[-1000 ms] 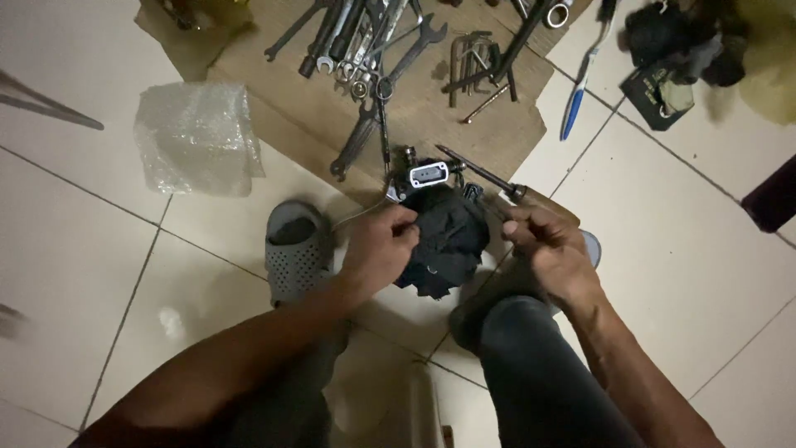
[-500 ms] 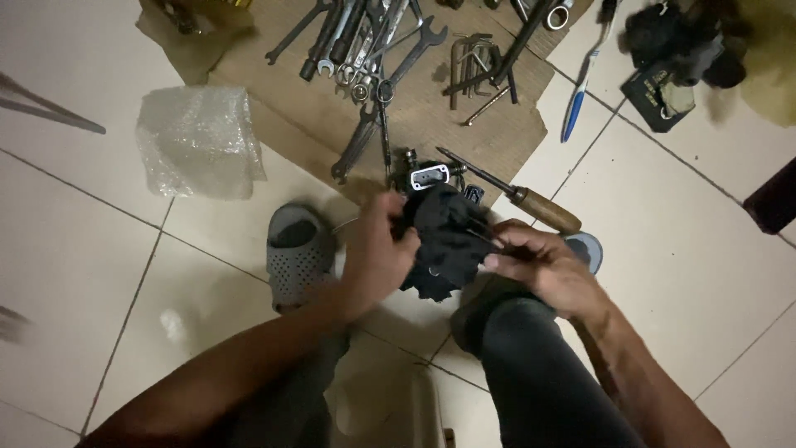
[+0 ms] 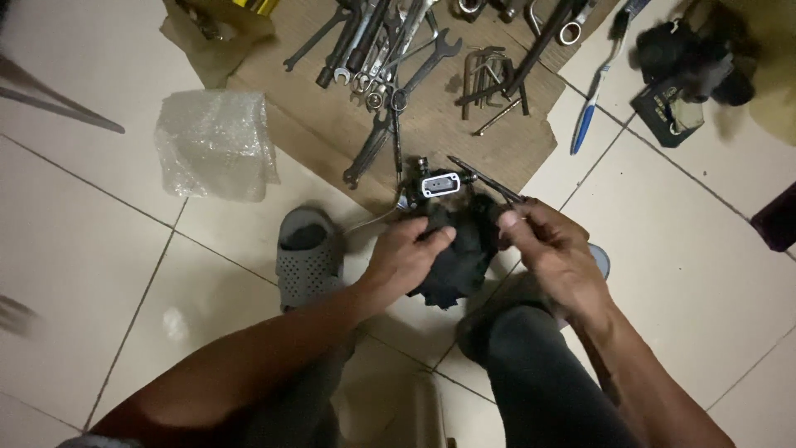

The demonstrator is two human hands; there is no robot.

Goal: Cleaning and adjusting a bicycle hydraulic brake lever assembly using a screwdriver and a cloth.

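Fingers [image 3: 431, 241] of the left hand [image 3: 406, 257] curl closed on a black cloth-wrapped metal part [image 3: 452, 241] above the tiled floor [image 3: 705, 274], while the right hand [image 3: 551, 249] pinches a screwdriver [image 3: 485, 178] against it, near spanners [image 3: 373, 50] on cardboard [image 3: 514, 141].

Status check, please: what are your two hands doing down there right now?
Left hand gripping the dark cloth-wrapped part. Right hand holding a screwdriver at its top. Spanners lie on cardboard beyond, not touching.
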